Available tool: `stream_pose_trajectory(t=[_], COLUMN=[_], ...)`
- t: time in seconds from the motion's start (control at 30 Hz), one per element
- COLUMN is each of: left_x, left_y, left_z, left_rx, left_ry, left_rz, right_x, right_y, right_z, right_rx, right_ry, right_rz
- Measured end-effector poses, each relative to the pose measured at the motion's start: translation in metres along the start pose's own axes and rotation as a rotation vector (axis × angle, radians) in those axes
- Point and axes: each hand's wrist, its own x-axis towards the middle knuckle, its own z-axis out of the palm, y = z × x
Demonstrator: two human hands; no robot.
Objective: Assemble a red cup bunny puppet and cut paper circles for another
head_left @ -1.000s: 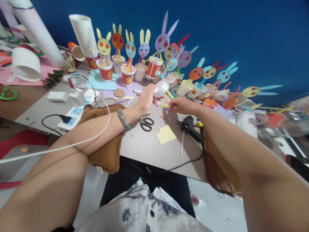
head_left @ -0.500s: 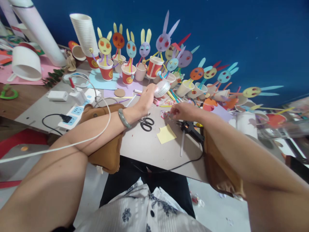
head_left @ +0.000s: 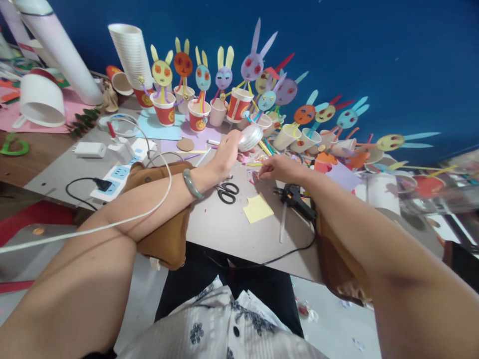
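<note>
Our left hand (head_left: 227, 150) gripped a round, shiny white container (head_left: 251, 138) at twelve o'clock over the grey counter (head_left: 228, 229). Our right hand (head_left: 280, 168) curled by small pink scraps (head_left: 251, 176) at the container's six o'clock, its grasp unclear. Light fingertip pinches seemed best.

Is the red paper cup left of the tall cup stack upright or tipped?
Tipped: the red paper cup lies on its side beside the tall cup stack, its open mouth facing sideways, not up.

1 grey-green bangle (head_left: 192, 185) is worn with black bottoms (head_left: 172, 294) and a white, dark-flowered, buttoned top (head_left: 215, 326).
</note>
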Motion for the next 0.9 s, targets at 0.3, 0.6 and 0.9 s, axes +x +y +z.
stream_pose_trajectory(t=[0.3, 0.6, 0.9], left_x=[0.000, -0.001, -0.002], left_y=[-0.002, 0.001, -0.002], left_z=[-0.001, 0.002, 0.001], left_rx=[-0.001, 0.040, -0.021], left_ry=[-0.014, 0.019, -0.006], left_rz=[0.023, -0.010, 0.028], right_x=[-0.011, 0.000, 0.006], right_y=[-0.001, -0.030, -0.040], right_z=[0.005, 0.018, 0.025], right_rx=[0.143, 0.127, 0.398], right_ry=[-0.041, 0.151, 0.134], right_rz=[0.250, 0.185, 0.239])
